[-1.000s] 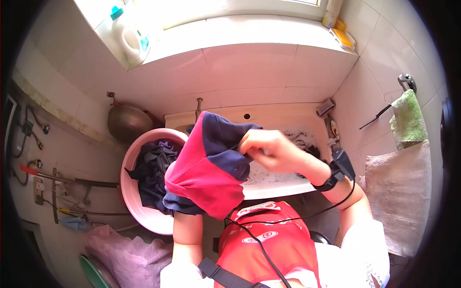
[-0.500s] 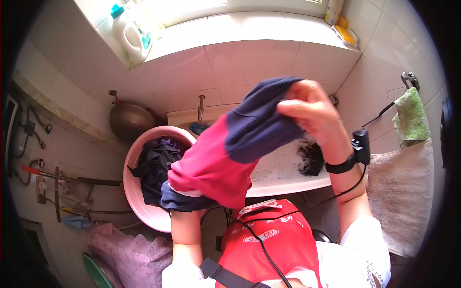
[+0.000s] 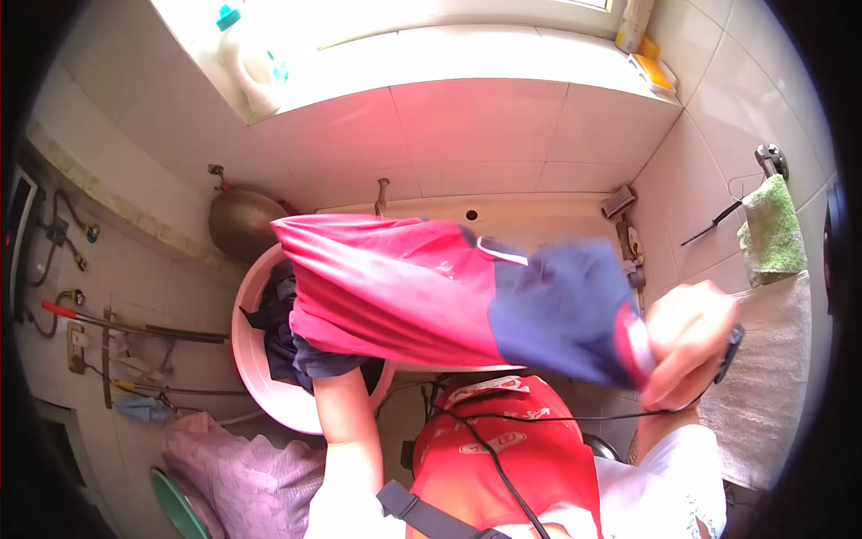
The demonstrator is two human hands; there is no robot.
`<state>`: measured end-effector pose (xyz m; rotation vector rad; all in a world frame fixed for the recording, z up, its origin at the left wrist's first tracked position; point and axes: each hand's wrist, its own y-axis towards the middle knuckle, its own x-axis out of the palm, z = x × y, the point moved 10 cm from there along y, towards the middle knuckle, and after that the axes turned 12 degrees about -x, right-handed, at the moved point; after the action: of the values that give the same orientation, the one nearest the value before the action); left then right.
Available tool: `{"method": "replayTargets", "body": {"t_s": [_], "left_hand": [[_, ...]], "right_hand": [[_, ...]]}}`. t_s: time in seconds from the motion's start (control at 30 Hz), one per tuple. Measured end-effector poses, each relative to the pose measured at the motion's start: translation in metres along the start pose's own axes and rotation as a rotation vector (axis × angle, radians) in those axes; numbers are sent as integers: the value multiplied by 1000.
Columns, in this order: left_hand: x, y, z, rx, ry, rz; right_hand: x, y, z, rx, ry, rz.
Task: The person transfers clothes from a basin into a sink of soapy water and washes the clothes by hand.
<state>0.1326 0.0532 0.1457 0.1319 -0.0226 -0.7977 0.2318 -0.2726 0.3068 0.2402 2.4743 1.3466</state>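
A red and navy shirt [image 3: 395, 296] is stretched sideways in front of me, above the basins. My right hand [image 3: 690, 340] is closed on its navy end, beside a red and white edge; motion blurs that end. My left forearm [image 3: 346, 409] goes up into a navy opening at the shirt's left end, and the cloth hides my left hand and its fingers. Under the shirt's left part stands a pink tub [image 3: 260, 377] with dark clothes [image 3: 280, 310] in it. Behind the shirt is a white basin [image 3: 539, 207], mostly covered.
A detergent bottle [image 3: 247, 76] and an orange soap box [image 3: 653, 72] stand on the window ledge. At the right wall hang a green cloth [image 3: 772, 229] and a pale towel [image 3: 759, 386]. A metal pot [image 3: 241, 223] is behind the tub. A black cable [image 3: 557, 418] crosses my red apron.
My right hand has moved right and down toward me, pulling the shirt out from a bunched, raised shape into a long, nearly level stretch. My left forearm stays inside the shirt.
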Motion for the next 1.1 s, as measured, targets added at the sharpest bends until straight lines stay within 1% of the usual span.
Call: {"method": "replayTargets", "body": {"t_s": [0.03, 0.07, 0.1, 0.13, 0.17, 0.2, 0.23, 0.27, 0.3, 0.37, 0.43, 0.47, 0.5, 0.57, 0.6, 0.63, 0.67, 0.7, 0.73, 0.77, 0.83, 0.87, 0.9, 0.97, 1.03, 1.07, 1.1], "left_hand": [[2, -1, 2, 15, 32, 3], [6, -2, 3, 30, 75, 5], [11, -4, 5, 49, 125, 3], [16, -6, 8, 74, 183, 6], [21, -8, 11, 103, 255, 5], [28, -10, 14, 133, 326, 5], [34, -14, 18, 169, 413, 9], [40, -19, 23, 208, 500, 7], [47, -24, 26, 245, 579, 9], [55, -33, 33, 314, 722, 13], [60, -39, 38, 359, 820, 22], [61, -44, 40, 380, 869, 25], [61, -44, 41, 388, 892, 22], [62, -46, 45, 411, 945, 11], [63, -50, 47, 421, 961, 3], [65, -46, 49, 415, 950, -20], [67, -46, 48, 398, 922, -53], [71, -46, 47, 389, 889, -78], [74, -44, 46, 375, 857, -104], [77, -45, 49, 363, 822, -122], [83, -47, 41, 331, 749, -145], [86, -45, 36, 309, 710, -153], [86, -45, 32, 295, 679, -161], [80, -46, 26, 252, 610, -179], [73, -42, 22, 197, 503, -196], [68, -40, 19, 160, 436, -197], [62, -36, 17, 122, 362, -194]], "right_hand": [[25, -2, 17, 98, 135, -256], [53, -24, 42, 336, 268, -515], [64, -48, 63, 504, 211, -612], [60, -68, 86, 664, -16, -697], [41, -58, 99, 685, -261, -569], [25, -61, 114, 734, -368, -442], [9, -49, 120, 574, -482, -231], [-8, -57, 131, 765, -372, 4], [-8, -57, 142, 767, -378, 16], [-14, -42, 144, 392, -353, 193], [17, -39, 159, 394, -191, 74], [36, -53, 175, 495, -5, 93], [42, -44, 174, 511, -86, 76], [44, -50, 188, 610, -7, 63], [23, -41, 184, 520, -177, 76], [-3, -20, 160, 477, -208, 266], [-21, -13, 154, 473, -73, 389], [-35, -11, 151, 550, -13, 483], [-45, 10, 134, 352, -8, 610], [-48, 18, 134, 350, -10, 611], [-57, 33, 123, 316, -389, 487], [-54, 37, 132, 362, -457, 412], [-50, 38, 140, 367, -506, 345], [-55, 31, 154, 473, -617, 303], [-69, 28, 164, 510, -685, 242], [-73, 20, 168, 617, -675, 202], [-75, 18, 165, 616, -675, 201]]}}
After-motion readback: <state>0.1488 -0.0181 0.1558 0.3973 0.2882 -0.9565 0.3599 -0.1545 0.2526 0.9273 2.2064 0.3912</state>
